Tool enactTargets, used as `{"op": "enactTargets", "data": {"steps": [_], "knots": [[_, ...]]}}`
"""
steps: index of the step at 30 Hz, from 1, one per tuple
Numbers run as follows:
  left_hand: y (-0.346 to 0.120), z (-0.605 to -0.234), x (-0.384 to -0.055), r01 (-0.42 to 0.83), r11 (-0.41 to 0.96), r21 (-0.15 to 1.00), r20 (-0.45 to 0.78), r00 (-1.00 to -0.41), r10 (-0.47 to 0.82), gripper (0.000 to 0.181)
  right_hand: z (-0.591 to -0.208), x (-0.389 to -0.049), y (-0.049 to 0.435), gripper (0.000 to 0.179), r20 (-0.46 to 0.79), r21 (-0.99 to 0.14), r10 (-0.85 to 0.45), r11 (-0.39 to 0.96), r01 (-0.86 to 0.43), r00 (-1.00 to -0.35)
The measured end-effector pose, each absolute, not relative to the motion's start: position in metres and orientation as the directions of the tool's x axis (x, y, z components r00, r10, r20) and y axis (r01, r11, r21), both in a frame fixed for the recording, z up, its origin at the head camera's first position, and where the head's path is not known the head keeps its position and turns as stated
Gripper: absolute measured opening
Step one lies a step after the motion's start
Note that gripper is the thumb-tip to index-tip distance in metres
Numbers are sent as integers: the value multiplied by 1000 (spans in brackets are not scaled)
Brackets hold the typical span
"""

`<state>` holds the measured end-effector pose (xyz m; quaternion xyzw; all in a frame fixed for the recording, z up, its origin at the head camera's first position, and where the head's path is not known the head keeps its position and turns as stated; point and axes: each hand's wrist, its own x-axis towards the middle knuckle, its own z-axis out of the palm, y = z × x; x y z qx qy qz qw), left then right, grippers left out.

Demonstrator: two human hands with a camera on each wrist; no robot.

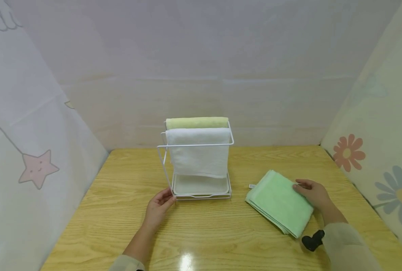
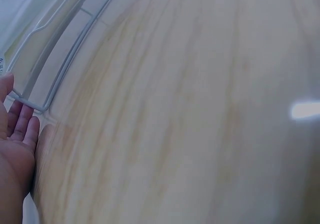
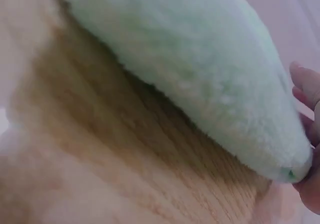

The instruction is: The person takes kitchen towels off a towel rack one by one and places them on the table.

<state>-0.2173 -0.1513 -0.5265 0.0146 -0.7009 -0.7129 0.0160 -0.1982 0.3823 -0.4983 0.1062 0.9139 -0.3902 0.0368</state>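
Observation:
A white wire rack (image 1: 195, 196) stands on the table. Over its bars hang a white towel (image 1: 199, 160) and, behind that, a pale yellow towel (image 1: 197, 122). My left hand (image 1: 158, 207) holds the rack's front left bottom corner, thumb in front and the other fingers around the wire, as the left wrist view shows too. To the right lies a folded light green towel (image 1: 282, 203), set at an angle, with a small white tag (image 1: 252, 186) at its left. My right hand (image 1: 312, 194) grips its right edge; the right wrist view shows fingers (image 3: 305, 84) beside the fluffy cloth.
A wooden table (image 1: 119, 214) carries everything, with a white cloth backdrop (image 1: 201, 75) behind it. Patterned cloth hangs at both sides, with a pink star (image 1: 38, 169) on the left and flowers (image 1: 348, 153) on the right. A black object (image 1: 312, 241) sits at my right sleeve.

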Motion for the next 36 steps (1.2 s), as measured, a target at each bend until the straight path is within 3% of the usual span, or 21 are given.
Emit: {"op": "enactTargets", "data": {"steps": [5, 12, 15, 20, 26, 36], "knots": [[-152, -527, -217, -8, -21, 1000, -9, -999, -36, 44, -482, -186, 360, 79, -164, -697, 153, 681, 224, -975], [-152, -529, -218, 31, -41, 999, 29, -999, -43, 45, -467, -163, 298, 82, -101, -575, 190, 790, 214, -976], [-152, -529, -218, 58, -49, 997, 57, -998, -38, 46, -465, -153, 269, 83, -132, -511, 174, 832, 218, -976], [-152, -528, -218, 53, -50, 997, 52, -998, -38, 45, -472, -144, 240, 83, -224, -515, 112, 830, 215, -968], [-151, -527, -218, 22, -21, 1000, 21, -999, -34, 43, -494, -146, 246, 80, -228, -474, 95, 858, 196, -969], [-151, -527, -217, 30, -19, 999, 29, -999, -36, 43, -509, -163, 293, 71, -72, -375, 9, 927, 35, -997]]}}
